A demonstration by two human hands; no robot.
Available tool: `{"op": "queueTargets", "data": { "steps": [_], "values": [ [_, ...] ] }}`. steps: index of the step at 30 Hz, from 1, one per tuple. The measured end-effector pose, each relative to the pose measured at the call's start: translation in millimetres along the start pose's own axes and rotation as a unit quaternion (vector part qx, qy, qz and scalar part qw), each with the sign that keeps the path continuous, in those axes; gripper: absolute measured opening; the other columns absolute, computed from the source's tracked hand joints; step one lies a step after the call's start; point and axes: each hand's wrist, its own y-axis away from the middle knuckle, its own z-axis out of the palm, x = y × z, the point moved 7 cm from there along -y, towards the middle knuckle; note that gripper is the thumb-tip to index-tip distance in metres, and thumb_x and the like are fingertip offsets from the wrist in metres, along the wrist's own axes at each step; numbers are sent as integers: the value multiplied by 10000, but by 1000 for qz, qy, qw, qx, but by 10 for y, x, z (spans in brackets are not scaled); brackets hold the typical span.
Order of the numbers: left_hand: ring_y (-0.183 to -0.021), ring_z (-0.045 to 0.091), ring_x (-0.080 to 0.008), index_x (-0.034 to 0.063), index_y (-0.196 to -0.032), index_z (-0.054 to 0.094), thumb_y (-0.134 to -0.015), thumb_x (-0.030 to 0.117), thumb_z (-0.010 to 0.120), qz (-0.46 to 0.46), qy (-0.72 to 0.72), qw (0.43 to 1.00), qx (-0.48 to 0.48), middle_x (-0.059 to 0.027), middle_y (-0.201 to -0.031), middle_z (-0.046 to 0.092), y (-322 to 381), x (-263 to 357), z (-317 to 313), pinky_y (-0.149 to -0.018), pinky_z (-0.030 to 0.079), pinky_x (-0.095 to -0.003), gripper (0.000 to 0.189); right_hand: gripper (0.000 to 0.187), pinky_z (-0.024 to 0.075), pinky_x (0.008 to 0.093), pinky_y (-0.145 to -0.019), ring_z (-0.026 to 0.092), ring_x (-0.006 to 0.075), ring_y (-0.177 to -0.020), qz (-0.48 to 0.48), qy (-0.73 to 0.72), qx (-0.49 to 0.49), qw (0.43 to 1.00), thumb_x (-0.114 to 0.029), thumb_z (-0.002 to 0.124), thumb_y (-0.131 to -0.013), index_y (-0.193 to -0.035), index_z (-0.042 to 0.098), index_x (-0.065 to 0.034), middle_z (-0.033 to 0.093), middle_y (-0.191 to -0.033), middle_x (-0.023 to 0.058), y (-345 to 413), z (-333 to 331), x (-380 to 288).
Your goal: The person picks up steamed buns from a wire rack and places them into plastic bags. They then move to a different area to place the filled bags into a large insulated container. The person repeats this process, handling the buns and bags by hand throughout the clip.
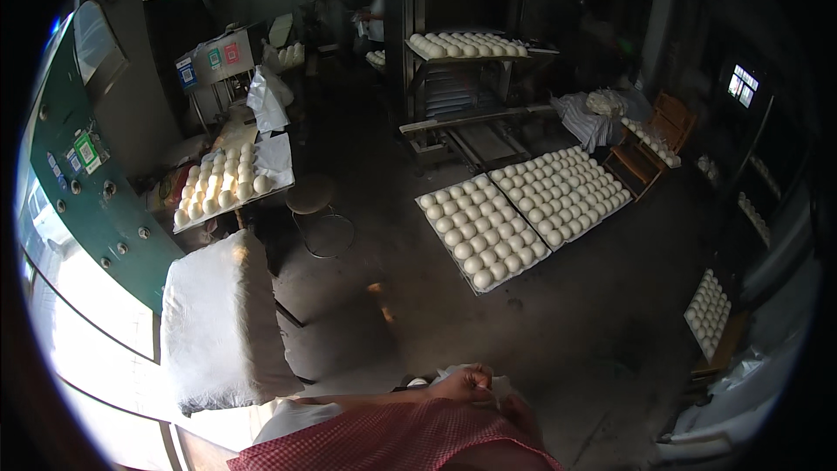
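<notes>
My left hand (465, 383) is curled at the bottom middle of the view, in front of my red checked garment (405, 435). Thin white material, apparently a plastic bag (502, 387), shows on both sides of its fingers. Lower and to the right is my right hand (520, 409), dim and partly hidden, so its grip is unclear. On the floor ahead lie trays of round white buns (484, 229), set side by side in rows.
A cloth-covered stand (209, 327) is at left, near a table with a bun tray (219, 183) and a round stool (310, 195). Behind stands a rack with buns (467, 44). A wooden chair (667, 121) and another tray (708, 314) are at right. A person (375, 10) stands far back.
</notes>
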Motion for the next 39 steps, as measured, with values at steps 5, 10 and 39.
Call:
{"op": "queueTargets", "data": {
  "steps": [5,10,39],
  "values": [
    [-656,486,-109,63,-842,636,-709,135,670,-376,207,898,96,-10,-784,575,-920,-1186,-178,-556,374,-240,154,242,451,293,-698,533,161,-723,-49,241,137,960,-225,522,-910,-1032,536,-16,570,-816,53,-177,-440,-985],
    [-628,483,-107,32,-806,633,-748,227,671,-335,164,928,-1,-19,-759,572,-2544,-1733,265,-521,363,-253,207,253,450,287,-650,526,154,-661,-130,390,203,889,-217,541,-892,-1044,537,-15,566,-748,42,-395,-823,-2307],
    [-701,542,-98,14,-1000,615,-888,162,558,-225,-18,962,-154,-39,-886,619,-11890,-2135,2651,-636,452,-230,194,272,422,273,-548,523,117,-600,-277,559,225,748,-277,595,-843,-795,581,-10,570,-643,55,-1799,-1485,-11971]
  ]
}}
